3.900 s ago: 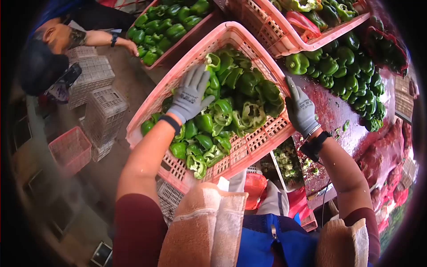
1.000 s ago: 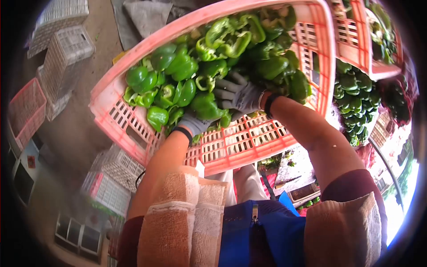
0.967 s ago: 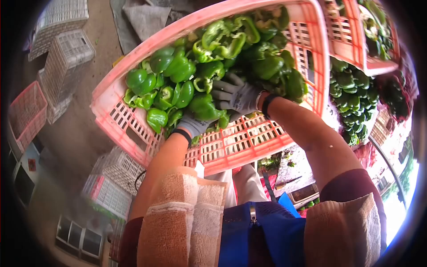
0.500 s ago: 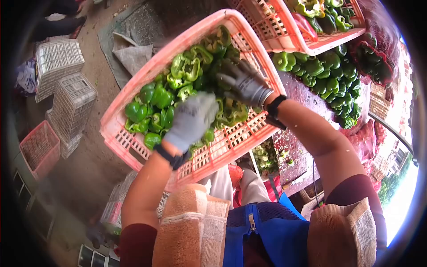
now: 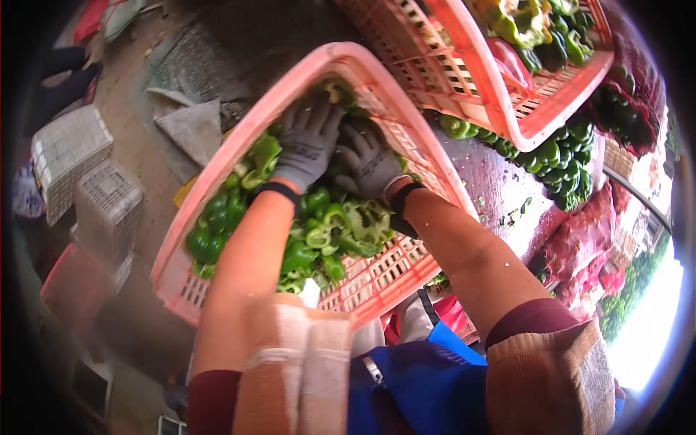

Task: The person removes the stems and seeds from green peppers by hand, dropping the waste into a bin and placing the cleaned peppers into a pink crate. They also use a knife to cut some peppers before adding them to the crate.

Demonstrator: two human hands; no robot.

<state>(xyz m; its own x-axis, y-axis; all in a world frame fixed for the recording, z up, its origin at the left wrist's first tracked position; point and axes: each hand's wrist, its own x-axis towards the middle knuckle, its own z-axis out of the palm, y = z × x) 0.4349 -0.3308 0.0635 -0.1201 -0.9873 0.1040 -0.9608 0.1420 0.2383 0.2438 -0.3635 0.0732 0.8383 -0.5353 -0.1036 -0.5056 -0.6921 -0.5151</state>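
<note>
A pink plastic crate (image 5: 428, 138) stands tilted in front of me, partly filled with green bell peppers (image 5: 206, 241). Some are whole and glossy; others are cut open, like the pepper pieces (image 5: 368, 226) near its right side. My left hand (image 5: 308, 145), in a grey work glove, lies on the peppers toward the crate's far end with its fingers stretched out. Close beside it, my gloved right hand (image 5: 368, 161) rests with fingers apart among the peppers by the right wall. Peppers under both palms are hidden.
Another pink crate (image 5: 464, 94) with cut peppers and a red one stands at upper right. Beyond it lie a heap of green peppers (image 5: 569, 163) and a red mesh sack (image 5: 631, 109). White crates (image 5: 109, 199) stand on the floor at left.
My left hand has moved from the near-middle of the peppers to the crate's far end. My right hand has shifted slightly left and nearer. The view has shifted too.
</note>
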